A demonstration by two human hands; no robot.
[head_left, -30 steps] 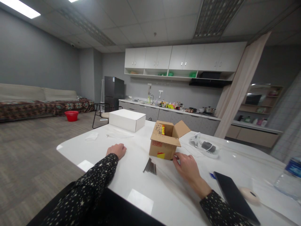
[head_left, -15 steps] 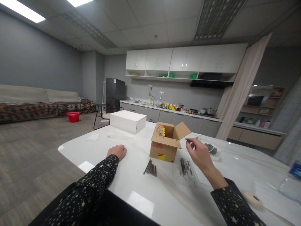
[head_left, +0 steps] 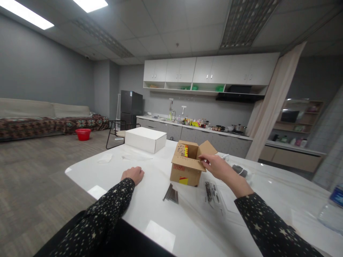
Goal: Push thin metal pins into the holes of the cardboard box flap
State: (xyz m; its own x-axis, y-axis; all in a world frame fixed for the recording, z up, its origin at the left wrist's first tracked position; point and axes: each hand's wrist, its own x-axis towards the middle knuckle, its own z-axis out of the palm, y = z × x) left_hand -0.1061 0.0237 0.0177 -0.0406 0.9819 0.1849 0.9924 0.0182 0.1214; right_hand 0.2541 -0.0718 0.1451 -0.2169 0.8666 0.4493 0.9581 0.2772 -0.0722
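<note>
- Far to the left, a sofa (head_left: 40, 123) with a patterned cover runs along the grey wall, and a red basin (head_left: 83, 134) sits on the wood-look floor near its right end.
- Farther right at the back stand a dark fridge (head_left: 130, 109) and a kitchen counter (head_left: 193, 129) under white wall cupboards (head_left: 209, 69).
- Nearer, a glossy white desk (head_left: 150, 200) fills the foreground, with a closed white box (head_left: 145, 139) at its far left part.
- On the desk's left part the left hand (head_left: 133, 175) rests as a loose fist, holding nothing, well apart from the cardboard box.
- A small bundle of dark nails (head_left: 171, 194) lies flat between the two hands, just near of the cardboard box (head_left: 187, 167).
- That box stands upright with its flaps open, near the desk's middle.
- From the right, the right hand (head_left: 218, 166) reaches to the box, fingers pinched on its near right flap.
- A clear bag of dark screws (head_left: 211, 191) lies under that forearm.
- At the far right edge a plastic bottle (head_left: 332, 208) lies on the desk.
</note>
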